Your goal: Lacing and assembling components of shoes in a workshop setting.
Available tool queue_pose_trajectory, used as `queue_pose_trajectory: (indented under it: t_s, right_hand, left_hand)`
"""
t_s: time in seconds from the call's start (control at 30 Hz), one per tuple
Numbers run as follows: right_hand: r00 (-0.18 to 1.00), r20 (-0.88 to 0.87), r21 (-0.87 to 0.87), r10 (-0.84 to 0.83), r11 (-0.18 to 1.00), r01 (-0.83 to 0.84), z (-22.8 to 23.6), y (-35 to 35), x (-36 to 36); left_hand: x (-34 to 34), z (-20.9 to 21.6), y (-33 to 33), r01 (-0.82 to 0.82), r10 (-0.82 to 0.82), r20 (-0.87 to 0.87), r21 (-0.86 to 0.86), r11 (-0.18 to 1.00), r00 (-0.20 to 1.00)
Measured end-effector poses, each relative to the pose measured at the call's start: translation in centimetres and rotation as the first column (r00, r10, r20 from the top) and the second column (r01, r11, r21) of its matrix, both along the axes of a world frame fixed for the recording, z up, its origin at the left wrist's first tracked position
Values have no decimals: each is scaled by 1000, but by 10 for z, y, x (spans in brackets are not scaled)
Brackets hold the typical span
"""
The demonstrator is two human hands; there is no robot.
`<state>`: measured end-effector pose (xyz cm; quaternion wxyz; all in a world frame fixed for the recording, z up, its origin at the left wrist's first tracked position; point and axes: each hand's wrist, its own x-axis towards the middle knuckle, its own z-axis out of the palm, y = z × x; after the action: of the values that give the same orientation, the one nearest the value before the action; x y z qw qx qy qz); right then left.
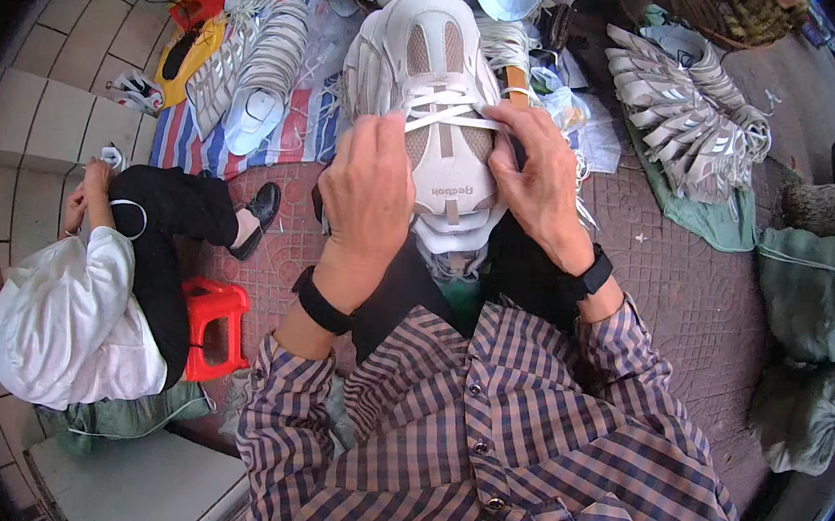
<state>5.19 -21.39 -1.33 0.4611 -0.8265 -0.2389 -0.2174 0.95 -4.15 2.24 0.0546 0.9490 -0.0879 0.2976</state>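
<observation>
In front of me, between my knees, a beige and white sneaker upper [443, 42] lies over more uppers of the same kind, its toe pointing away. A flat white shoelace [449, 115] crosses its eyelet rows. My left hand [370, 181] is closed at the left eyelets, its fingertips on the lace. At the right eyelets, my right hand [543, 177] pinches the lace between thumb and forefinger. Both hands rest against the sides of the upper; the lace ends are partly hidden by my fingers.
Rows of stacked uppers lie at the left [266, 75] on a striped sheet [232, 150] and at the right [698, 117] on green cloth. A co-worker [81, 314] sits at the left near a red stool [215, 326]. Green sacks [816, 299] stand on the right.
</observation>
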Motion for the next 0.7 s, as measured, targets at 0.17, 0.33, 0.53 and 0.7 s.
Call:
queue_pose_trajectory:
  t_s: [0.17,0.33,0.53,0.7]
  right_hand:
    - [988,13,-53,154,987,-153,1,-27,12]
    - [938,247,-478,243,873,-101,18,-24,6]
    - [948,132,-896,289,443,-10,41,3,14]
    - [637,342,-734,690,620,-278,43,-21,34]
  left_hand:
    - [0,12,-3,143,-120,-160,137,980,980]
    - [-1,16,-18,92,95,-334,502,860,938]
    - [23,3,-24,37,79,-105,798,601,991]
    - [13,10,23,513,-496,-133,216,831,858]
